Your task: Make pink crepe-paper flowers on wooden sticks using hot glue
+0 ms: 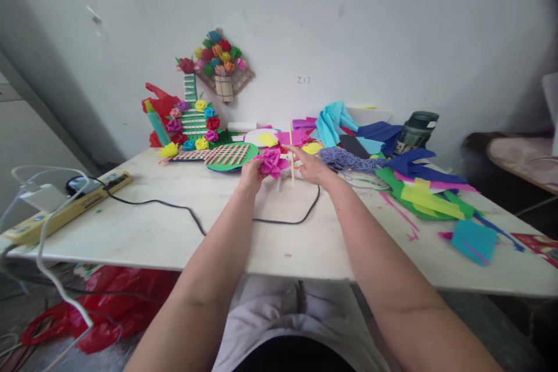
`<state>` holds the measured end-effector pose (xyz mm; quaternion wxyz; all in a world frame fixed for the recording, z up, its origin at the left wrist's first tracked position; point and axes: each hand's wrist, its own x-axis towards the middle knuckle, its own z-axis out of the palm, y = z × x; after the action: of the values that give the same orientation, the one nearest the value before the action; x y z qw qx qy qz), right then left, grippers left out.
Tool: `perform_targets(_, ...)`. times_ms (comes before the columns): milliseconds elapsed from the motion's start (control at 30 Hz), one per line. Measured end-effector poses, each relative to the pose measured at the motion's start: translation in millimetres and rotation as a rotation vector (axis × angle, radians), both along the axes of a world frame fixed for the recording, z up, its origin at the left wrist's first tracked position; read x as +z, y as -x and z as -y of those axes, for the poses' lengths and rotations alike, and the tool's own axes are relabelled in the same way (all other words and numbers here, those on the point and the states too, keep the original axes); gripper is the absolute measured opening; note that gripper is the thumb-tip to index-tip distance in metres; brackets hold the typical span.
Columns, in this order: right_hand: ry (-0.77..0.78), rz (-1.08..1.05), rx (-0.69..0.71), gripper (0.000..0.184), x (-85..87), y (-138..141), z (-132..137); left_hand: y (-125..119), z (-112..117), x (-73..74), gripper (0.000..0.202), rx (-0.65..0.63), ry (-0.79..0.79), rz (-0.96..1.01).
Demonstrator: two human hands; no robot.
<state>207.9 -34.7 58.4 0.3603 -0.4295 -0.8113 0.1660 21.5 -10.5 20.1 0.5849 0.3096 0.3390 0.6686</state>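
Note:
Above the middle of the table my left hand (253,174) is closed on a magenta paper flower (272,163), whose crumpled petals stick out to the right of the fingers. Just to its right, my right hand (310,165) pinches a thin pale wooden stick (292,157), held nearly upright beside the flower. Whether stick and flower touch is unclear. Behind the left hand lies a green guitar-shaped craft piece (235,154) with crossed pinkish sticks on it. Magenta paper (294,138) and a yellow paper piece (267,139) lie behind the hands.
Purple yarn (349,158), blue crepe paper (330,122) and a dark bottle (416,132) stand or lie to the right. A flower-covered craft guitar (194,110) leans at the back left. A yellow power strip (70,209) sits at left, with a black cable (161,202) crossing the table.

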Motion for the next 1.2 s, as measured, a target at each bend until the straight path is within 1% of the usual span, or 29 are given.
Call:
perform_targets(33, 0.023, 0.028, 0.014, 0.066, -0.5, 0, 0, 0, 1, 0.6, 0.008, -0.002, 0.001, 0.003)
perform_targets(67, 0.045, 0.032, 0.022, 0.066, -0.7, -1, 0, 1, 1, 1.2, 0.008, 0.0, 0.007, 0.005)
perform_targets(100, 0.065, 0.016, 0.024, 0.061, -0.5, -2, 0, 1, 2, 1.6, 0.008, 0.005, 0.018, 0.004)
perform_targets(133, 0.077, -0.013, 0.017, 0.053, -0.4, -4, -1, 2, 2, 1.9, 0.009, 0.013, 0.029, 0.001)
perform_targets(200, 0.06, -0.072, -0.05, 0.035, -0.7, -7, -4, 2, 2, 2.1, 0.01, 0.024, 0.043, -0.005)
perform_targets(300, -0.019, -0.128, -0.188, 0.024, -4.7, -8, -10, 2, 2, 1.7, 0.009, 0.021, 0.032, 0.0)
perform_targets(333, -0.022, -0.14, -0.192, 0.023, -6.8, -8, -11, 2, 3, 1.6, 0.009, 0.021, 0.029, 0.004)
perform_targets(433, 0.039, -0.15, -0.126, 0.037, -11.8, -4, -13, 1, 3, 1.6, 0.009, 0.016, 0.034, 0.005)
perform_targets(500, 0.037, -0.122, -0.1, 0.044, -13.4, -1, -12, 1, 4, 2.2, 0.008, 0.017, 0.04, 0.001)
perform_targets(567, -0.005, -0.093, -0.118, 0.041, -14.5, 0, -12, 1, 5, 3.0, 0.008, 0.014, 0.039, -0.004)
perform_targets(667, -0.06, -0.075, -0.145, 0.028, -17.6, 0, -14, 1, 6, 4.2, 0.009, -0.012, 0.041, -0.013)
perform_targets(700, -0.065, -0.071, -0.145, 0.027, -19.2, -1, -16, 1, 6, 4.4, 0.01, -0.025, 0.043, -0.014)
perform_targets(800, -0.058, -0.059, -0.145, 0.028, -24.2, -2, -21, 0, 7, 4.0, 0.012, -0.059, 0.039, -0.02)
perform_targets(900, -0.043, -0.075, -0.142, 0.028, -27.5, -3, -24, 0, 6, 2.8, 0.01, -0.082, 0.027, -0.043)
perform_targets(1033, -0.02, -0.097, -0.117, 0.027, -28.4, -2, -24, 0, 5, 1.7, 0.007, -0.099, 0.014, -0.062)
perform_targets(1200, 0.017, -0.133, -0.091, 0.028, -27.5, -3, -20, 1, 5, 1.2, 0.008, -0.131, 0.019, -0.061)
